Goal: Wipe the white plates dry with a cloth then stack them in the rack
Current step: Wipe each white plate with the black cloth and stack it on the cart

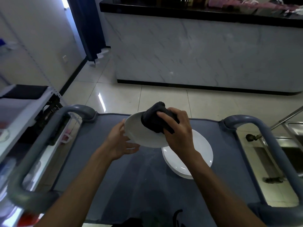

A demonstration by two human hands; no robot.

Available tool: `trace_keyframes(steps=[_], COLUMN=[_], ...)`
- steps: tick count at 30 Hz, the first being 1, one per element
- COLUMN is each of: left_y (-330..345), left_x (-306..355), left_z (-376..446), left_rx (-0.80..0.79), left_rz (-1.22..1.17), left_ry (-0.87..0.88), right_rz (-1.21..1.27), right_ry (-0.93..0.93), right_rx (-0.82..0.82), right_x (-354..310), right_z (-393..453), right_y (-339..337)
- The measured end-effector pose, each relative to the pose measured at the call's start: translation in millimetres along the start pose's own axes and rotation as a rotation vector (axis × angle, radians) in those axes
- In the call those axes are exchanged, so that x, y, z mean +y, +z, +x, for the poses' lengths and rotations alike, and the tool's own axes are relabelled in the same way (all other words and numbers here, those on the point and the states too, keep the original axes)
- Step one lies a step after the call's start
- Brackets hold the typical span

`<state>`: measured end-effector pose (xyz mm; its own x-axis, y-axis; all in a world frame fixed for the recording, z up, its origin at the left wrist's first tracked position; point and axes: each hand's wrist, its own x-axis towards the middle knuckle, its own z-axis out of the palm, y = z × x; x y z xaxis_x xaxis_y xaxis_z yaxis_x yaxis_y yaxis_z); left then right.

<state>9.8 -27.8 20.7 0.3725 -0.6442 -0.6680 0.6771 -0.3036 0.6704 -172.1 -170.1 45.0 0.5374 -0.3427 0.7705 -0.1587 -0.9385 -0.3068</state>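
Note:
A white plate (139, 131) is held tilted above the grey cart top (101, 161). My left hand (119, 141) supports it from below and at its left rim, thumb on the edge and fingers spread under it. My right hand (177, 133) grips a bunched dark cloth (155, 120) and presses it onto the plate's upper face. Under my right wrist a stack of white plates (196, 158) lies flat on the cart.
The cart has thick grey handles on the left (32, 154) and right (268, 145). A white shelf unit (24, 110) stands at the left, a steel sink (291, 154) at the right. A marble-fronted counter (205, 54) rises beyond the tiled floor.

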Motion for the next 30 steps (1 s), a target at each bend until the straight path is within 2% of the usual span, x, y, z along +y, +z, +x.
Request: trace_keyframes(steps=[4,10,20,30], left_y=[6,17,25,21], left_x=[-2,-5,-13,-12], left_z=[-2,-9,-7,-11], left_rx=[-0.043,-0.074,-0.055,-0.089], left_rz=[-0.064,-0.024,-0.042,0.178], left_ry=[-0.036,-0.029,0.009,-0.085], right_rz=[-0.013,-0.021,-0.046,-0.062], right_ry=[-0.095,-0.182,-0.21,-0.264], right_rx=[0.002,0.004,0.031,0.034], right_x=[5,5,8,9], right_z=[-3,-9,-16,-17], right_y=[-7,-17,-32,-40])
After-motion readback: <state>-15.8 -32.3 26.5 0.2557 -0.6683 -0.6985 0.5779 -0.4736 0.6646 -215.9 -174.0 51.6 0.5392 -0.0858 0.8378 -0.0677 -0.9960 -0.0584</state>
